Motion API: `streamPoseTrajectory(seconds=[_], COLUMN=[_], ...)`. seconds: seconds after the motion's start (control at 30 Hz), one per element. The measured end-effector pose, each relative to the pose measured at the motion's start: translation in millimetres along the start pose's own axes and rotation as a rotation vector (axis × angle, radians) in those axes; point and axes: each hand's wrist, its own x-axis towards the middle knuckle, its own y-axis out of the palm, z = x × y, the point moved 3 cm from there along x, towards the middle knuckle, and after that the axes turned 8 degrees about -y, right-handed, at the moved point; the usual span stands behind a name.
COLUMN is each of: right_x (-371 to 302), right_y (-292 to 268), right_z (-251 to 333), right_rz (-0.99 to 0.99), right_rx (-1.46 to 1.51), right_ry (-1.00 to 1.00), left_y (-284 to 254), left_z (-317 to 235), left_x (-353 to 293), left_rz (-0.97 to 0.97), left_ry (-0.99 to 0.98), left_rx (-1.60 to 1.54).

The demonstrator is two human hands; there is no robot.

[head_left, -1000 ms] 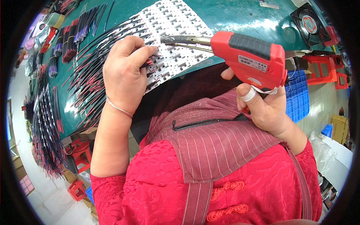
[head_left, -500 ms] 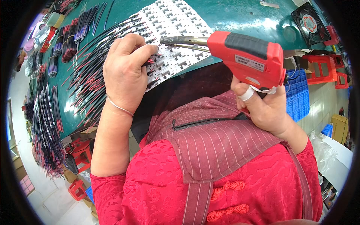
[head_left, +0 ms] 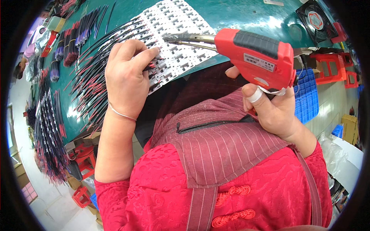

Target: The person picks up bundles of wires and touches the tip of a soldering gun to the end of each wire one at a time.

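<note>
My right hand [head_left: 271,109] is wrapped round the grip of a red and black soldering gun [head_left: 252,57], white tape on its thumb and its index finger stretched forward. The gun's dark tip points left, just above a white slotted board [head_left: 185,42] with rows of small dark parts. Beside the tip, my left hand [head_left: 129,75] is closed in a pinch over the board's left part, on a thin black-and-red wire [head_left: 149,66] whose end shows below the fingertips. Many such wires [head_left: 90,86] fan out leftward from the board. The fingers hide the exact pinch point.
On the green table [head_left: 246,19], bundles of wires [head_left: 71,50] lie at the far left, and another bundle [head_left: 48,138] hangs over the left edge. A black fan [head_left: 317,22] stands at the far right. Below it are a blue crate [head_left: 306,96] and red stools [head_left: 329,71].
The soldering gun's tip has shifted slightly up and away from my left fingertips. My right index finger has stretched forward off the trigger area. My left hand keeps its pinch almost in place.
</note>
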Motion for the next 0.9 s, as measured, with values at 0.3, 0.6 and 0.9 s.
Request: streamPoseTrajectory(seconds=[0.3,0.6,0.9], right_x=[-3.0,-9.8,-11.5], right_y=[-0.7,-2.6,-4.4], right_z=[2.3,5.2,7.9], right_rz=[-0.05,-0.074,-0.043], right_rx=[0.077,0.122,0.084], right_ry=[0.068,0.116,-0.006], left_y=[-9.2,-1.8,-6.3], left_z=[-7.1,-7.3,-12.8], left_x=[-10.8,-12.3,-13.3], left_rz=[-0.142,0.028,0.014], left_ry=[0.096,0.056,0.048], left_rx=[-0.053,-0.024,0.02])
